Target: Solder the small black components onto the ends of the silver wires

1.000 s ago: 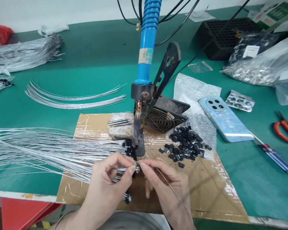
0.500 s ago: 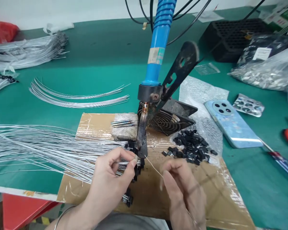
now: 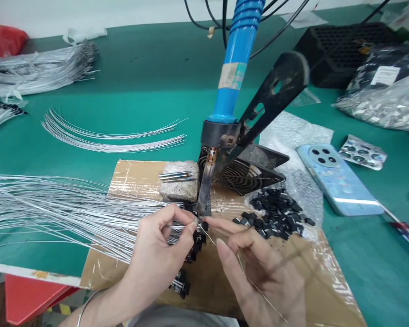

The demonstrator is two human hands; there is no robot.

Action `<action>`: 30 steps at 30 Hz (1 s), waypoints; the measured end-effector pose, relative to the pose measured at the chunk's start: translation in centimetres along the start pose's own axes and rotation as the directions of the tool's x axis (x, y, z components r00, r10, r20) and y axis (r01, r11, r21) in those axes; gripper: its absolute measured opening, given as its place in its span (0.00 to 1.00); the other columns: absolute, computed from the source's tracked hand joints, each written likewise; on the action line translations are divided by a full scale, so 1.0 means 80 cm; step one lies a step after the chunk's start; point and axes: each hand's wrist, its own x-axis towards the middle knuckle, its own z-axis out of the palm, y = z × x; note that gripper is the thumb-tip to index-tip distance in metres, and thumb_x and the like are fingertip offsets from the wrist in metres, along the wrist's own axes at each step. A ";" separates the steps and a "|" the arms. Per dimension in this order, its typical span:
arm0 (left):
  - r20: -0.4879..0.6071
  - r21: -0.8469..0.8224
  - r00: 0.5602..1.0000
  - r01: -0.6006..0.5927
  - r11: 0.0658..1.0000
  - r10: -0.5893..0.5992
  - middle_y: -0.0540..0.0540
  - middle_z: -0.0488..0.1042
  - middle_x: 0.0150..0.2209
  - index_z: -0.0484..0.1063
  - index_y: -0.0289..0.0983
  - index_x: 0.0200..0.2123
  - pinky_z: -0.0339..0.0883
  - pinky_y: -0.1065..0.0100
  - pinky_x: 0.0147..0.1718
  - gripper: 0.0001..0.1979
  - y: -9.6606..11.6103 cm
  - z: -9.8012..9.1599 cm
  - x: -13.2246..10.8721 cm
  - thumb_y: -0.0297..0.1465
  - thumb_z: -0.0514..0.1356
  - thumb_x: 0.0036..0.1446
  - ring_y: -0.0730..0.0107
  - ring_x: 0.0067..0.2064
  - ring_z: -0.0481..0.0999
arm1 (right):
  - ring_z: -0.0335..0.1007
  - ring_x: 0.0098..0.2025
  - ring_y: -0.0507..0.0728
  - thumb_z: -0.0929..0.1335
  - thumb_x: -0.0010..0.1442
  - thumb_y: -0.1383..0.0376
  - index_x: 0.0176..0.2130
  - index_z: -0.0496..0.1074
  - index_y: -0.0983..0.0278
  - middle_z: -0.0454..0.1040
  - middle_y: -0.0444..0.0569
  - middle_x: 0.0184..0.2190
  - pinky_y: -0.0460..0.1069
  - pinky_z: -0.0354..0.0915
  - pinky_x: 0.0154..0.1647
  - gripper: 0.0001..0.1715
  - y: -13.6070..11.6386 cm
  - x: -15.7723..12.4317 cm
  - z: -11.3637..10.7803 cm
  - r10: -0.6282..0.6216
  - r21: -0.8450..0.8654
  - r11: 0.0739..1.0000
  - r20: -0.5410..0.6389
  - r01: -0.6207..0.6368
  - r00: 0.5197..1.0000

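With thumb and index finger pinched together, my left hand [image 3: 157, 247] holds the end of a thin white cable just under the tip of the soldering iron [image 3: 206, 195]. My right hand [image 3: 259, 268] has its index finger stretched to a small black piece [image 3: 204, 225] at the left fingertips. A strand of solder wire [image 3: 271, 303] runs through the right hand, its front end reaching toward the left fingertips. The blue handle [image 3: 238, 54] of the iron stands above in a black bracket [image 3: 274, 93]. White cables [image 3: 71, 218] with black ends lie beside and beneath my left hand.
A heap of small black parts [image 3: 276, 213] lies on the cardboard [image 3: 313, 281], right of the iron. Behind it are a fan [image 3: 240, 175] and bubble wrap [image 3: 293, 129]. A blue phone [image 3: 341, 181] lies further right. Several loose cables [image 3: 116, 147] lie at back left.
My right hand has moved left and its index finger has stretched out to the left fingertips. The left hand keeps its pinch. The view has shifted slightly.
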 end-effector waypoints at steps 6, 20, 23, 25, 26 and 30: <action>-0.010 -0.011 1.000 -0.004 1.000 0.004 0.50 0.79 0.31 0.72 0.37 0.27 0.67 0.73 0.30 0.07 0.004 0.000 0.006 0.26 0.61 0.57 0.71 0.32 0.76 | 0.79 0.51 0.57 0.70 0.62 0.63 0.27 0.67 0.57 0.83 0.45 0.47 0.48 0.71 0.52 0.13 -0.006 0.004 0.006 0.139 0.123 0.984 -0.059 -0.131 0.989; -0.044 -0.057 0.999 0.009 0.998 -0.011 0.49 0.80 0.32 0.73 0.37 0.28 0.69 0.72 0.34 0.05 0.011 -0.004 0.011 0.25 0.62 0.56 0.70 0.34 0.77 | 0.80 0.50 0.60 0.72 0.61 0.61 0.24 0.68 0.60 0.82 0.52 0.47 0.50 0.74 0.52 0.16 -0.016 0.016 0.012 0.246 0.258 0.940 -0.057 -0.223 0.968; -0.041 -0.091 0.999 0.003 0.996 -0.007 0.49 0.80 0.32 0.74 0.37 0.28 0.70 0.72 0.37 0.06 0.013 -0.003 0.013 0.24 0.62 0.56 0.69 0.37 0.79 | 0.79 0.51 0.58 0.72 0.62 0.62 0.25 0.68 0.60 0.83 0.51 0.47 0.47 0.73 0.53 0.15 -0.013 0.016 0.011 0.218 0.252 0.947 -0.057 -0.197 0.974; -0.040 -0.107 0.999 0.001 0.994 -0.005 0.49 0.81 0.32 0.74 0.37 0.28 0.70 0.71 0.38 0.06 0.014 -0.003 0.013 0.23 0.62 0.56 0.69 0.37 0.79 | 0.80 0.51 0.57 0.71 0.62 0.63 0.25 0.69 0.59 0.83 0.50 0.47 0.47 0.73 0.52 0.14 -0.009 0.017 0.010 0.177 0.248 0.955 -0.038 -0.162 0.984; -0.041 -0.110 0.999 -0.001 0.994 -0.004 0.49 0.81 0.32 0.74 0.37 0.28 0.70 0.71 0.39 0.06 0.014 -0.003 0.013 0.23 0.62 0.56 0.69 0.37 0.80 | 0.80 0.51 0.57 0.71 0.62 0.63 0.26 0.69 0.59 0.82 0.49 0.48 0.47 0.73 0.52 0.14 -0.008 0.017 0.009 0.159 0.247 0.958 -0.025 -0.148 0.987; -0.039 -0.100 0.999 -0.003 0.995 -0.001 0.49 0.80 0.32 0.74 0.37 0.28 0.70 0.72 0.37 0.06 0.014 -0.003 0.013 0.23 0.62 0.57 0.69 0.37 0.80 | 0.79 0.51 0.60 0.72 0.62 0.61 0.25 0.69 0.58 0.82 0.50 0.49 0.52 0.75 0.52 0.15 -0.007 0.017 0.010 0.192 0.253 0.951 -0.031 -0.178 0.981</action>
